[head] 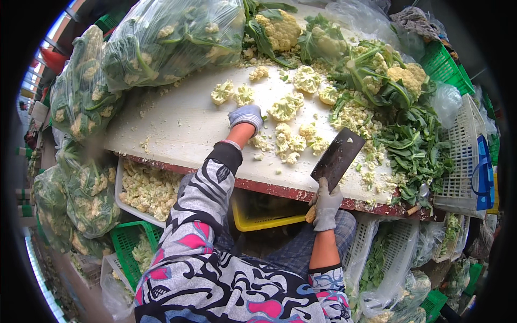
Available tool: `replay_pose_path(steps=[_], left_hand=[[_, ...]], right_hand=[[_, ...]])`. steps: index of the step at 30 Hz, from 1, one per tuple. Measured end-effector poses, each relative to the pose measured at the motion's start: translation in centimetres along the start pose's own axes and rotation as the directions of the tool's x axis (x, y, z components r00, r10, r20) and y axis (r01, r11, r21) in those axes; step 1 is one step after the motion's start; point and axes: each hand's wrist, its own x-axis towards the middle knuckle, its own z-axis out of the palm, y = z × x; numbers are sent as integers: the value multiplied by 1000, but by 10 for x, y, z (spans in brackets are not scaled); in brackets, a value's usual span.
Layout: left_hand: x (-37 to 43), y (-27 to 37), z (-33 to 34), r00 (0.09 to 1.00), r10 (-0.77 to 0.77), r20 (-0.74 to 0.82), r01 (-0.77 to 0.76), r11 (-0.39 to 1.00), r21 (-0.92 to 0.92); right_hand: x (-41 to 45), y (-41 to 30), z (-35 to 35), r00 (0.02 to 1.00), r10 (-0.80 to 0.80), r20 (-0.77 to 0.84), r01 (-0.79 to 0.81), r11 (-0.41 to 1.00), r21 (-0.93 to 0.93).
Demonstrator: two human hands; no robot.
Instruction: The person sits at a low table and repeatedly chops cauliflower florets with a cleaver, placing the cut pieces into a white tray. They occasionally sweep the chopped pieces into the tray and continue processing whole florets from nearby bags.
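My left hand (246, 117), in a grey-blue knit glove, rests over the white work table (173, 117) beside several cut cauliflower pieces (286, 106). Its fingers are curled and partly hidden, so whether something is in them is unclear. Near the table's front edge my right hand (325, 204), gloved in grey, grips the wooden handle of a cleaver (338, 158). The broad dark blade is tilted up and to the right, with a small white bit on it. Small florets (296, 143) lie between the two hands.
Bagged cauliflowers (173, 44) line the back left. Whole cauliflowers (278, 30) and trimmed leaves (420, 141) are heaped at the back and right. Below the table edge are a tub of florets (149, 189) and a yellow crate (268, 223). A white basket (460, 161) stands at right.
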Motion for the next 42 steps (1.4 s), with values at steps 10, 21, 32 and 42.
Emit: replay_pose_path(steps=[10, 21, 32, 42], left_hand=[[-84, 127, -72, 869, 458, -186, -494, 787, -369], [69, 143, -147, 778, 127, -616, -332, 914, -231], [321, 36, -237, 871, 304, -387, -456, 794, -403], [181, 62, -149, 176, 279, -944, -612, 782, 118]], right_hand=[[7, 3, 3, 994, 95, 45, -101, 985, 140], [7, -17, 5, 985, 172, -24, -168, 980, 107], [10, -7, 9, 936, 320, -150, -321, 947, 12], [10, -19, 15, 958, 240, -155, -247, 969, -25]])
